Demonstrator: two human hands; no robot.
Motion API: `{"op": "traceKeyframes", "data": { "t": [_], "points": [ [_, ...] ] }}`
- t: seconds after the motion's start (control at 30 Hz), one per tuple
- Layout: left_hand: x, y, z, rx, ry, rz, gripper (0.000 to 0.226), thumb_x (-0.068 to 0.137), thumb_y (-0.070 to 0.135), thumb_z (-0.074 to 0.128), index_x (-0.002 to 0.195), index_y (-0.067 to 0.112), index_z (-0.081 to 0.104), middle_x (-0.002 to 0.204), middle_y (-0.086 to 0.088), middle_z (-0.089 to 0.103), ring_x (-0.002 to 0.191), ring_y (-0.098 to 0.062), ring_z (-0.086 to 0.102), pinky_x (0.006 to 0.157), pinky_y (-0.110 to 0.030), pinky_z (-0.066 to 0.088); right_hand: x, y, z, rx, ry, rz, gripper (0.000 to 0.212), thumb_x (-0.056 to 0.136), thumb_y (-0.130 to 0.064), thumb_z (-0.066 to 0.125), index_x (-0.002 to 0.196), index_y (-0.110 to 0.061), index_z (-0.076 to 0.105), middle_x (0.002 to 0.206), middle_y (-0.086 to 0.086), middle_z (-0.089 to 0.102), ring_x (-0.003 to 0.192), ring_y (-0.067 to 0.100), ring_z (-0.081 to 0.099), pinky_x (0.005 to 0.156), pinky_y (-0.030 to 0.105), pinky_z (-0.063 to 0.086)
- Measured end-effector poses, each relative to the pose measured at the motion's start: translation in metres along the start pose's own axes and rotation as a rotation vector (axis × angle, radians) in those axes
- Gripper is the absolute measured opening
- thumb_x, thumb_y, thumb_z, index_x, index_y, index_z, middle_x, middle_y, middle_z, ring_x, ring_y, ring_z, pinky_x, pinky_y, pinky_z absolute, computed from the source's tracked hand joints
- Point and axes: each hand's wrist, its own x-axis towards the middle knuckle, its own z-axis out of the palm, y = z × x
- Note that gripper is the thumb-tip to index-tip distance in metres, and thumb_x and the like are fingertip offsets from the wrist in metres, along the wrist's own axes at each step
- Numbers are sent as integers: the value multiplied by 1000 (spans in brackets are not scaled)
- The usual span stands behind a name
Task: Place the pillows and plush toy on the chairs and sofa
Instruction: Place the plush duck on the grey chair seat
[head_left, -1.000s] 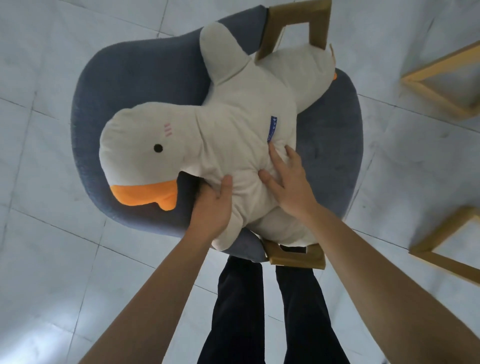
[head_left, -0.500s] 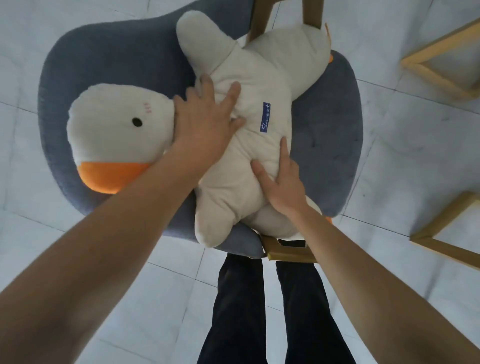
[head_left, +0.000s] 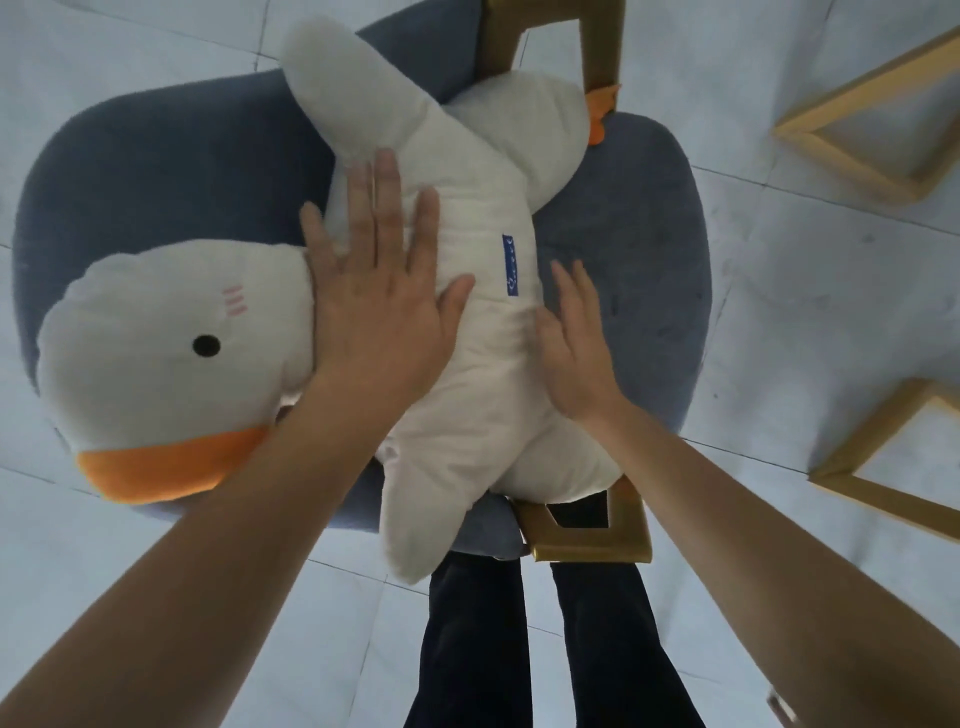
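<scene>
Plush duck (head_left: 467, 364) lies across the blue chair (head_left: 156, 171), head at left, one wing overhanging the front edge. Left hand (head_left: 379, 291) flat on its neck, fingers straight. Right hand (head_left: 576, 338) flat against its side, gripping nothing.

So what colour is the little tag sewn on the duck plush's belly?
Blue, with pale lettering too small to read, on the tag of the white duck plush; head view.

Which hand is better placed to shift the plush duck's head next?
Left, probably. The left hand lies flat at the white plush duck's neck, right beside its head; the right hand rests along the body's far side, by the blue-grey upholstered chair's seat.
</scene>
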Motion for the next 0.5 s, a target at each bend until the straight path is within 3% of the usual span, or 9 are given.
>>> {"op": "traceKeyframes", "data": {
  "t": [0.1, 0.2, 0.23, 0.33, 0.4, 0.47, 0.5],
  "points": [
    [-14, 1, 13, -6, 46, 22, 72, 107, 50, 14, 161, 3, 7, 170, -19, 2, 158, -31, 3, 124, -61, 8, 28, -42, 1, 47, 376, -197, 64, 107, -41, 35, 162, -16, 14, 170, 11, -3, 157, 17, 0, 124, 29, 4],
    [-15, -4, 24, -46, 58, 8, 72, 105, 48, 15, 161, 2, 11, 170, -18, 7, 158, -30, 8, 124, -60, 7, 80, -79, 20, 26, 641, -195, 76, 103, -42, 47, 160, -4, 12, 166, 28, -8, 156, 37, -1, 126, 48, 9],
    [-14, -6, 29, -52, 62, 7, 72, 105, 48, 17, 161, 2, 11, 170, -18, 8, 158, -30, 9, 124, -60, 6, 97, -86, 28, -20, 590, -165, 82, 101, -48, 47, 161, -7, 9, 166, 27, -10, 155, 39, -2, 125, 53, 8],
    [-8, -8, 43, -61, 75, 8, 71, 105, 44, 22, 160, 0, 13, 170, -19, 9, 158, -31, 11, 123, -61, 10, 140, -81, 40, -213, 68, -4, 86, 97, -70, 31, 162, -28, -8, 169, 10, -18, 155, 32, -15, 123, 57, -4],
    [-2, -10, 48, -53, 60, -20, 71, 105, 44, 22, 160, 1, 10, 170, -19, 7, 158, -31, 9, 123, -62, 10, 156, -76, 30, -287, -105, 35, 86, 95, -75, 27, 161, -32, -9, 170, 7, -15, 155, 31, -14, 123, 56, -5],
    [0, -10, 48, -43, 45, -45, 72, 106, 45, 20, 161, 2, 7, 170, -18, 4, 158, -30, 6, 123, -61, 10, 153, -80, 16, -326, 37, -62, 83, 96, -71, 30, 162, -28, 4, 170, 11, -3, 156, 33, -2, 124, 54, 3],
    [0, -8, 47, -45, 47, -45, 72, 105, 45, 20, 161, 2, 6, 170, -18, 3, 158, -30, 5, 123, -61, 10, 149, -80, 11, -326, 242, -120, 81, 98, -67, 34, 162, -23, 13, 170, 15, 3, 156, 35, 5, 124, 53, 8]
  ]
}}
